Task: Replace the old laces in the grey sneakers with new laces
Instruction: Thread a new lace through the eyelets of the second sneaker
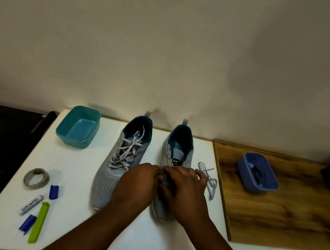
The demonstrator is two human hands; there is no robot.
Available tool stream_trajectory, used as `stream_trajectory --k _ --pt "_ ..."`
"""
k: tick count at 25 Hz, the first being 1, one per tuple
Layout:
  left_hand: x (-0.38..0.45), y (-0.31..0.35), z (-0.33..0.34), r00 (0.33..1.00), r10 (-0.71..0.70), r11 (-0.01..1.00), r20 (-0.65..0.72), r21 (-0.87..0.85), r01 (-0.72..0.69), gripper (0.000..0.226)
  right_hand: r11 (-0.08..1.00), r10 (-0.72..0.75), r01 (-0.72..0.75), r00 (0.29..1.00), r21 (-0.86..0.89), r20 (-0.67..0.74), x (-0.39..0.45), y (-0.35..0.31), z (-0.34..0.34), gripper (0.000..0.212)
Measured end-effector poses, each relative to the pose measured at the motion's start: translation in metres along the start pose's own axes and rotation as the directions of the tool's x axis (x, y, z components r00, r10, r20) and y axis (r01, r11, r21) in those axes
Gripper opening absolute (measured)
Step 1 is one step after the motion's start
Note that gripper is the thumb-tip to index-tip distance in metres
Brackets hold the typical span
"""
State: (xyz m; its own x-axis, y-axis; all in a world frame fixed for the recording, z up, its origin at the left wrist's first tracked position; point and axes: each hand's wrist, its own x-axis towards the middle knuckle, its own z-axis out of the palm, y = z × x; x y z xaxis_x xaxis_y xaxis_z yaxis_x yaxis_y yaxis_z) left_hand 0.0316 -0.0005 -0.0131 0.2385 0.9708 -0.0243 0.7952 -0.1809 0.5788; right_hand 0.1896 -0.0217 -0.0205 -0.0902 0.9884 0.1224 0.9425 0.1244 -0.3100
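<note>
Grey sneakers stand side by side on the white table (148,242), toes toward the person. On the left sneaker (119,167) the pale old lace (126,153) is threaded and tied. The right sneaker (177,152) has no lace in the upper eyelets that are visible; its middle is hidden under both hands. The left hand (139,180) and the right hand (184,184) meet over the middle of this shoe, fingers curled and close together around something dark. The picture is blurred there, so I cannot tell what they hold or how tight the grip is.

At 3 o'clock from the right sneaker, just beside it, a loose grey lace (208,178) lies in loops on the table. Further at 3 o'clock, on a wooden board (284,221), a purple tub (269,185) holds a dark bundle (258,174). At 10 o'clock from the shoes stands a teal tub (66,135). At 8 o'clock lie a tape roll (36,177), a white marker (32,204), two blue clips (54,192), and a green clip (38,222).
</note>
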Motion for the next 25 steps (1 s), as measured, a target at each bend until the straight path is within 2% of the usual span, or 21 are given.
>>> stream_trajectory --k 2,4,6,9,10,12,14,16,18,21,23,25 --pt "0.001 -0.001 -0.026 0.998 -0.046 0.996 -0.031 0.072 0.049 0.018 0.999 0.015 -0.015 1.000 -0.036 0.006 0.001 0.001 -0.003 0.046" --pt "-0.004 -0.017 -0.060 0.982 -0.146 0.979 -0.116 0.122 0.160 0.013 0.998 0.048 -0.048 0.999 -0.028 0.022 0.001 0.004 -0.004 0.048" --pt "-0.014 -0.031 -0.085 0.973 -0.220 0.966 -0.074 0.123 0.228 0.012 0.998 0.061 -0.062 0.997 0.023 0.036 0.000 0.003 -0.005 0.050" --pt "-0.026 -0.014 -0.078 0.973 -0.195 0.969 0.126 -0.131 0.211 0.014 0.989 0.100 -0.103 0.995 0.107 0.030 -0.001 -0.004 -0.010 0.057" --pt "-0.028 -0.005 -0.069 0.977 -0.171 0.956 0.126 -0.221 0.196 0.015 0.982 0.128 -0.130 0.991 0.137 0.026 -0.002 -0.005 -0.011 0.060" --pt "-0.026 0.005 -0.057 0.986 -0.163 0.928 0.020 -0.337 0.160 0.013 0.971 0.165 -0.162 0.986 0.175 0.000 -0.003 -0.005 -0.011 0.066" --pt "-0.020 0.006 -0.051 0.982 -0.180 0.947 -0.058 -0.279 0.157 0.015 0.972 0.197 -0.187 0.979 0.145 -0.058 -0.004 0.001 -0.010 0.070" --pt "-0.018 0.008 -0.040 0.984 -0.134 0.989 -0.122 -0.072 0.126 0.043 0.959 0.259 -0.251 0.965 0.135 -0.049 -0.005 0.009 -0.009 0.070" --pt "-0.017 0.015 -0.023 0.985 -0.099 0.995 -0.141 -0.035 0.095 0.058 0.950 0.258 -0.250 0.966 0.187 -0.016 -0.006 0.012 -0.007 0.058" --pt "-0.007 0.016 -0.009 0.989 -0.127 0.984 -0.076 -0.135 0.116 0.043 0.966 0.196 -0.190 0.981 0.173 -0.015 -0.005 0.008 0.001 0.052" --pt "-0.001 0.009 -0.006 0.993 -0.110 0.990 -0.043 -0.089 0.106 0.027 0.974 0.195 -0.189 0.980 0.127 -0.036 -0.003 0.008 0.005 0.046" --pt "0.002 0.002 -0.005 0.995 -0.089 0.994 -0.033 -0.070 0.087 0.024 0.978 0.195 -0.189 0.979 0.088 -0.059 -0.002 0.010 0.005 0.039"
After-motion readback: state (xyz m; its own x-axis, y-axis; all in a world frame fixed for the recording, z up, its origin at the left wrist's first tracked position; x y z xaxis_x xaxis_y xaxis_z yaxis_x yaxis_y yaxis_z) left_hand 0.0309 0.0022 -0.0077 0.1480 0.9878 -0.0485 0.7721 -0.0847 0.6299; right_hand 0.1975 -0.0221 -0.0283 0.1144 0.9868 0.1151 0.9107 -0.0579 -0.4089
